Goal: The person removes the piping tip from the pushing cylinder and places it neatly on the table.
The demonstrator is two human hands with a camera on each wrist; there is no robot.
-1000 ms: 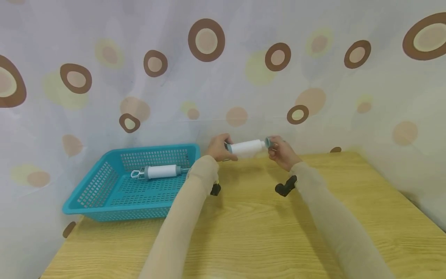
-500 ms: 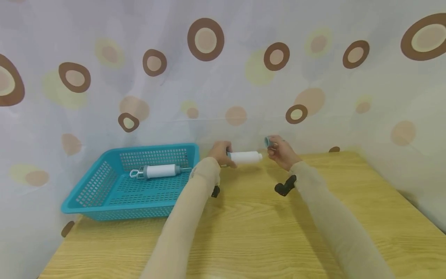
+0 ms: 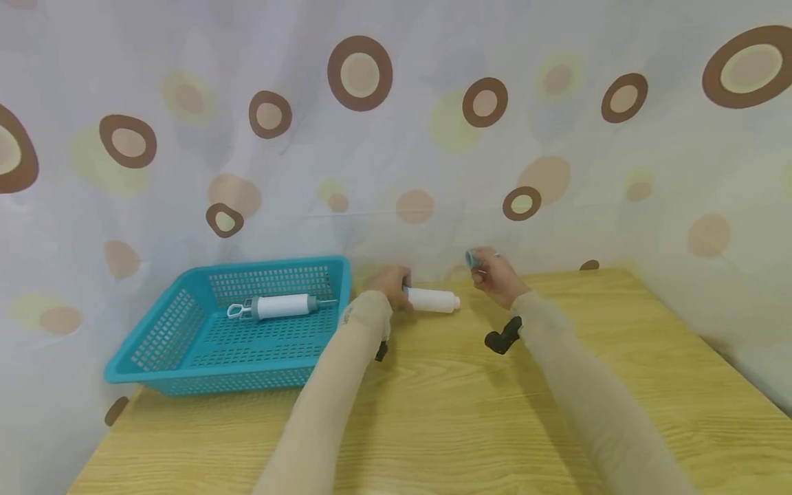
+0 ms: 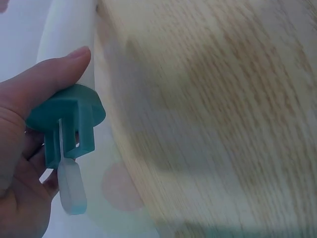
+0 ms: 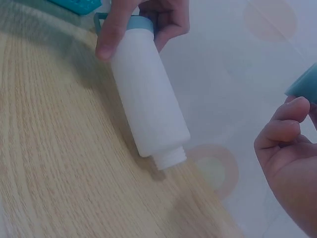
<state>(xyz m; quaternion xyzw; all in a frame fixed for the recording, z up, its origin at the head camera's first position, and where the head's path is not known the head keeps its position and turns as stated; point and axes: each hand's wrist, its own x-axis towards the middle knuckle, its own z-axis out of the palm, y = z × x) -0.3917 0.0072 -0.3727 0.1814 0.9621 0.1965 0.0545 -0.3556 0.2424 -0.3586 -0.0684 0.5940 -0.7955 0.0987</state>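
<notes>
My left hand (image 3: 390, 285) grips a white syringe-like barrel (image 3: 431, 300) at its teal collar end. The barrel lies nearly level, close over the table. In the left wrist view, the thumb presses along the barrel above the teal collar (image 4: 72, 104), and a white handle (image 4: 73, 188) sticks out behind it. Its other end shows a bare threaded neck (image 5: 170, 157) in the right wrist view. My right hand (image 3: 498, 278) pinches a small teal cap (image 3: 472, 259), held up apart from the neck, its hollow side turned toward the barrel.
A teal plastic basket (image 3: 229, 377) stands on the left of the wooden table (image 3: 445, 412). Inside lies a similar syringe (image 3: 281, 306) with a white loop handle and a thin tip. A patterned curtain (image 3: 396, 137) hangs behind the table.
My left hand has lowered the barrel toward the table, away from the teal cap. Neck and cap were close together a second ago. The right hand still holds the cap, slightly lower.
</notes>
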